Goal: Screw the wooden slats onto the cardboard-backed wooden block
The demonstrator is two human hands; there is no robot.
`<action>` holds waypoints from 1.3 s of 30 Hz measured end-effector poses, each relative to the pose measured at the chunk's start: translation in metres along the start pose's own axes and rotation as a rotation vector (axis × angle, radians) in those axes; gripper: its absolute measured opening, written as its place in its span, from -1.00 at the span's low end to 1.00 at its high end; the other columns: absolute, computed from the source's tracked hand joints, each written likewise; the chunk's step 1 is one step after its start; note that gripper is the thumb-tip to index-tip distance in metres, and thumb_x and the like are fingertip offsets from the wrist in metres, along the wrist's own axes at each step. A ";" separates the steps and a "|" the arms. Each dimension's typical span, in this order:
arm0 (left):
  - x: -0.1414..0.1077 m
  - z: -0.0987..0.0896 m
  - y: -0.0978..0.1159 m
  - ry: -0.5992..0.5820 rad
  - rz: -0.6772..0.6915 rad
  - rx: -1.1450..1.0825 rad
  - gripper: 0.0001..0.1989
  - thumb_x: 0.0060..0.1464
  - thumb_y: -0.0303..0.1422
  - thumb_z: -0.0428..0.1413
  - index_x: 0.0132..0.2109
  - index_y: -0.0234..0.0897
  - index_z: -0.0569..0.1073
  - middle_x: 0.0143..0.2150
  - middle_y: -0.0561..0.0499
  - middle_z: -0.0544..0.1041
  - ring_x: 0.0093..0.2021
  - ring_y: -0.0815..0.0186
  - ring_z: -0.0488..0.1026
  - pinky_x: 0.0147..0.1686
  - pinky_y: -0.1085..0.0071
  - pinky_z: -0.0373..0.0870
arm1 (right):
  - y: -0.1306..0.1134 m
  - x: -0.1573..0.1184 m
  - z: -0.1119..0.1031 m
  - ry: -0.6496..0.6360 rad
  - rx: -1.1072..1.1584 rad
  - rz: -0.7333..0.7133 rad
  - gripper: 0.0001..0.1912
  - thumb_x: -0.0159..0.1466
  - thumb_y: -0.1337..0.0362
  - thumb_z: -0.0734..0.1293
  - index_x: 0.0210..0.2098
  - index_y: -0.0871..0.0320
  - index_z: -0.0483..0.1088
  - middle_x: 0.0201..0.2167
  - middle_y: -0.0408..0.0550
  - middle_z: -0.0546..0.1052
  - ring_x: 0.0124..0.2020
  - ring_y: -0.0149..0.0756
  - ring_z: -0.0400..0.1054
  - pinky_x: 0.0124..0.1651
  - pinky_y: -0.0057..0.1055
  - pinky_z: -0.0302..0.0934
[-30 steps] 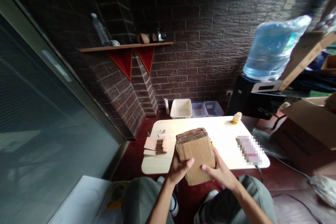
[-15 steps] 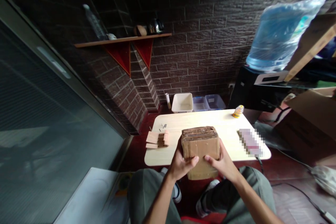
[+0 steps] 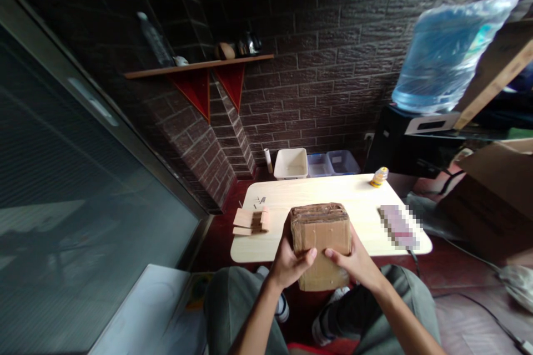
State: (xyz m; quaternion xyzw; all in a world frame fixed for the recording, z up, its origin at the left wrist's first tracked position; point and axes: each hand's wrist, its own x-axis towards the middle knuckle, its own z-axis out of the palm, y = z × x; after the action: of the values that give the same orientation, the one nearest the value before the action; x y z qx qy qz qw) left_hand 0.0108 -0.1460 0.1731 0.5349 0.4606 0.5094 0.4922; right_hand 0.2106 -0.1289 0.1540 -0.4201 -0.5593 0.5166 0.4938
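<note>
A brown cardboard box (image 3: 322,238) is held up between both hands, over the near edge of the pale table (image 3: 291,191). My left hand (image 3: 289,263) grips its left side, with the thumb on the face toward me. On the right side my right hand (image 3: 353,260) holds it the same way. Creased, layered cardboard shows along the box's top. The fingers behind the box are hidden. Pieces of pinkish cardboard (image 3: 245,218) lie at the table's left end, with small dark bits (image 3: 261,200) behind them.
A yellow-and-clear bottle (image 3: 379,177) and a blurred flat object (image 3: 397,224) with a cable are on the table's right. Behind the table stand a white bin (image 3: 290,164) and bluish bins (image 3: 342,162). A water dispenser (image 3: 389,144) stands back right.
The box has tilted slightly and its lower edge sits a little lower. Both hands keep their hold. The whole view has shifted slightly.
</note>
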 end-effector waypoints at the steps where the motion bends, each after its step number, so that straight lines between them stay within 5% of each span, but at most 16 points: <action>1: 0.000 0.001 -0.002 0.022 0.020 0.014 -0.35 -0.02 -0.22 0.30 0.20 -0.28 0.36 0.14 -0.19 0.50 0.16 -0.03 0.45 0.19 0.12 0.41 | -0.002 0.000 0.000 -0.010 0.014 0.006 -0.11 0.06 0.10 0.54 0.31 0.02 0.17 0.12 0.08 0.49 0.10 0.03 0.40 0.11 -0.12 0.36; 5: -0.001 0.000 -0.002 0.073 0.068 0.065 -0.34 -0.04 -0.24 0.32 0.20 -0.28 0.36 0.20 -0.21 0.45 0.24 -0.04 0.37 0.26 0.13 0.33 | -0.007 -0.002 -0.002 -0.032 0.073 0.021 -0.15 0.11 0.11 0.51 0.31 0.03 0.17 0.15 0.08 0.47 0.11 0.01 0.39 0.09 -0.11 0.37; 9: 0.000 -0.006 0.013 -0.101 -0.028 -0.007 -0.31 -0.04 -0.22 0.32 0.22 -0.30 0.35 0.14 -0.22 0.50 0.23 -0.06 0.39 0.26 0.10 0.32 | -0.008 -0.004 -0.003 -0.013 0.049 -0.018 -0.10 0.07 0.13 0.54 0.32 0.03 0.15 0.20 0.10 0.42 0.15 0.02 0.35 0.16 -0.08 0.30; 17: 0.004 -0.002 0.022 -0.005 0.161 0.021 -0.13 0.06 -0.23 0.27 0.40 -0.21 0.02 0.27 -0.19 0.35 0.29 0.00 0.31 0.33 0.14 0.23 | -0.008 -0.009 0.002 -0.116 0.070 -0.044 0.05 0.03 0.08 0.56 0.38 0.02 0.02 0.27 0.14 0.34 0.24 0.06 0.27 0.25 -0.02 0.21; 21: 0.001 0.001 0.022 -0.072 0.238 0.030 -0.13 0.10 -0.23 0.23 0.41 -0.17 -0.07 0.31 -0.18 0.28 0.28 0.02 0.31 0.31 0.08 0.25 | -0.026 -0.006 -0.003 -0.092 -0.026 -0.156 -0.05 0.13 0.10 0.51 0.37 -0.02 -0.01 0.33 0.12 0.24 0.33 0.01 0.14 0.34 -0.04 0.07; 26: -0.004 0.005 0.035 -0.170 0.305 0.044 -0.10 0.11 -0.26 0.20 0.43 -0.15 -0.17 0.35 -0.20 0.20 0.30 0.00 0.28 0.32 0.06 0.23 | -0.045 -0.007 -0.011 -0.128 -0.042 -0.200 -0.07 0.12 0.10 0.52 0.33 -0.06 0.00 0.31 0.10 0.24 0.31 0.02 0.16 0.30 -0.11 0.16; 39: -0.014 0.005 0.054 -0.097 0.499 0.191 -0.06 -0.10 -0.39 0.27 0.37 -0.16 0.01 0.22 -0.21 0.32 0.17 -0.06 0.39 0.17 0.05 0.38 | -0.066 -0.031 -0.015 -0.046 -0.072 -0.305 -0.13 0.09 0.16 0.54 0.27 -0.01 0.07 0.19 0.13 0.35 0.17 0.04 0.33 0.13 -0.17 0.32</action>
State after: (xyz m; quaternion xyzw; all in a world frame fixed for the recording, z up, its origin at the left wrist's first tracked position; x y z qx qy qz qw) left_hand 0.0140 -0.1655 0.2253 0.6996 0.3362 0.5431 0.3202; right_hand 0.2333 -0.1641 0.2151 -0.3357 -0.6459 0.4249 0.5382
